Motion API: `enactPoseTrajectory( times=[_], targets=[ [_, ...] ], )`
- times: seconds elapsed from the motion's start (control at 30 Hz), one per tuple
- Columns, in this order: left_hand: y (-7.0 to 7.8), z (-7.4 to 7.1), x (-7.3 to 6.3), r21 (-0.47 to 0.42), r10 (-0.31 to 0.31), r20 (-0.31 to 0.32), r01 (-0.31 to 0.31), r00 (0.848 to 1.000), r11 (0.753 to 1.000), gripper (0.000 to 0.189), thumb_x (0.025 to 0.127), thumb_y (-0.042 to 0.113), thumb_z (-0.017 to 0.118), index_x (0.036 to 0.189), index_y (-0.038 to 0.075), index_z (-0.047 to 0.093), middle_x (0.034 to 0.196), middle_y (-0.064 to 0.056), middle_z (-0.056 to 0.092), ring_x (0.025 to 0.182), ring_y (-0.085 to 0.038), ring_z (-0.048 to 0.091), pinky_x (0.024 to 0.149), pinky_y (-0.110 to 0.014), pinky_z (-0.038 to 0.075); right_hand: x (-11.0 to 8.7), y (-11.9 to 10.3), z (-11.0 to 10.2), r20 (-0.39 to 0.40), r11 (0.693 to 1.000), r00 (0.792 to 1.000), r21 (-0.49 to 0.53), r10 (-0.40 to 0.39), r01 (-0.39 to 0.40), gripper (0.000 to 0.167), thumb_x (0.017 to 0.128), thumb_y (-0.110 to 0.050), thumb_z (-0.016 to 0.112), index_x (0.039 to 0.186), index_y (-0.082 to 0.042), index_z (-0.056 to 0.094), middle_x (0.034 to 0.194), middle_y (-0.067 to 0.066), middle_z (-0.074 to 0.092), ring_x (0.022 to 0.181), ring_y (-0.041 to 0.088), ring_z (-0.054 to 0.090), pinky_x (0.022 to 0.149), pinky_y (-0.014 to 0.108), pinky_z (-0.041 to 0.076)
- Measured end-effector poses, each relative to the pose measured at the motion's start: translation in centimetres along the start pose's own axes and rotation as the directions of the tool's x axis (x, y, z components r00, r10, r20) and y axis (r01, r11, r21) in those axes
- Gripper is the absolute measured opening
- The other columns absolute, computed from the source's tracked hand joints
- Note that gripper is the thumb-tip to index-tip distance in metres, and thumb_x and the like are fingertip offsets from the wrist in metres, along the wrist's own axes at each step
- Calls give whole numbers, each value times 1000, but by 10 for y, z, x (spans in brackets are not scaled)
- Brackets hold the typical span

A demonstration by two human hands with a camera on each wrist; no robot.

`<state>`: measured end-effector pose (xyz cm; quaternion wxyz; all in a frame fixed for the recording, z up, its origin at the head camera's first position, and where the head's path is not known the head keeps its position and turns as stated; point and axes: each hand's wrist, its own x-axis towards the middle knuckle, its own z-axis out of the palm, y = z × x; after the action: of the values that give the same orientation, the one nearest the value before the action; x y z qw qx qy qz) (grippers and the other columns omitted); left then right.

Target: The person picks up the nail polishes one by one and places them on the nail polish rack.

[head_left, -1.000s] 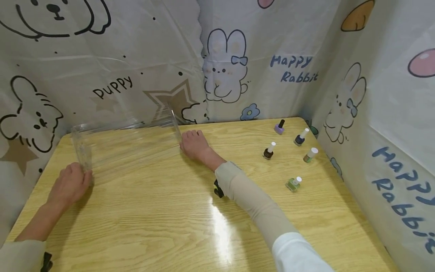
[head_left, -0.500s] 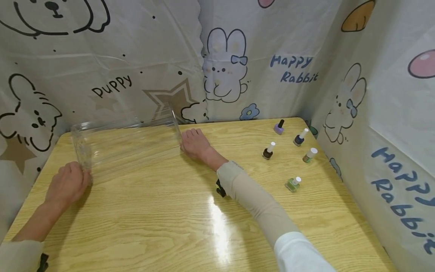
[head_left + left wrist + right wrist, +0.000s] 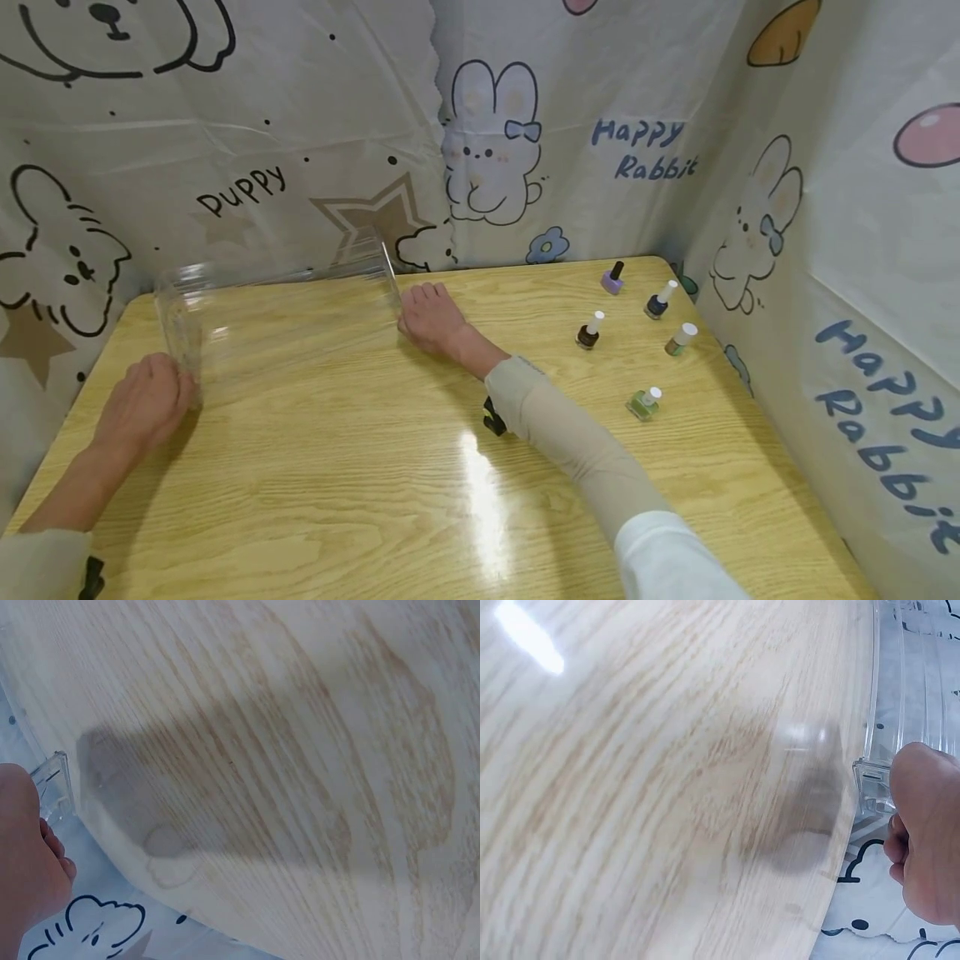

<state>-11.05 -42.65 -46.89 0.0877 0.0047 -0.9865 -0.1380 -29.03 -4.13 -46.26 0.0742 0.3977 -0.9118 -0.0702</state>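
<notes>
A clear plastic rack (image 3: 178, 333) with panel-like ends stands along the back left of the table. My left hand (image 3: 146, 404) grips the lower front of its left end, fingers curled. At the right end, my right hand (image 3: 432, 319) holds the lower front corner in the same way. In the left wrist view a clear corner of the rack (image 3: 56, 780) shows beside the left hand (image 3: 30, 855). The right wrist view has the right hand (image 3: 930, 832) at another clear corner (image 3: 871, 780). Both thumbs are largely hidden.
Several nail polish bottles stand at the right: purple (image 3: 612, 282), dark blue (image 3: 657, 306), dark brown or black (image 3: 588, 336), a white-capped one (image 3: 680, 342) and green (image 3: 642, 405). A printed cloth (image 3: 645, 75) borders the wooden table (image 3: 322, 500) behind and at the sides.
The head view has shifted slightly, carrying the scene a little left. My right forearm has moved a little to the right. Both hands keep their hold on the rack, which stays in place.
</notes>
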Motion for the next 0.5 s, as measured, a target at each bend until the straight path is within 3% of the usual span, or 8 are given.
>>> enactPoseTrajectory(
  times=[0.2, 0.5],
  targets=[
    [7, -3, 4, -3, 18, -9, -18, 1000, 1000, 33, 101, 13, 39, 70, 3, 39, 69, -16, 41, 61, -34, 42, 53, -44, 32, -6, 6, -5, 7, 1000, 1000, 5, 8, -8, 26, 106, -29, 36, 102, -7, 49, 95, 6, 49, 93, 24, 48, 85, 36, 35],
    [19, -6, 14, -4, 94, -62, -95, 994, 995, 29, 100, 11, 44, 72, 2, 43, 69, -16, 43, 62, -37, 46, 54, -47, 32, -20, 18, -11, 34, 998, 998, 37, 47, -48, 26, 107, -28, 32, 101, -7, 47, 97, 6, 48, 96, 24, 45, 87, 37, 33]
  ],
)
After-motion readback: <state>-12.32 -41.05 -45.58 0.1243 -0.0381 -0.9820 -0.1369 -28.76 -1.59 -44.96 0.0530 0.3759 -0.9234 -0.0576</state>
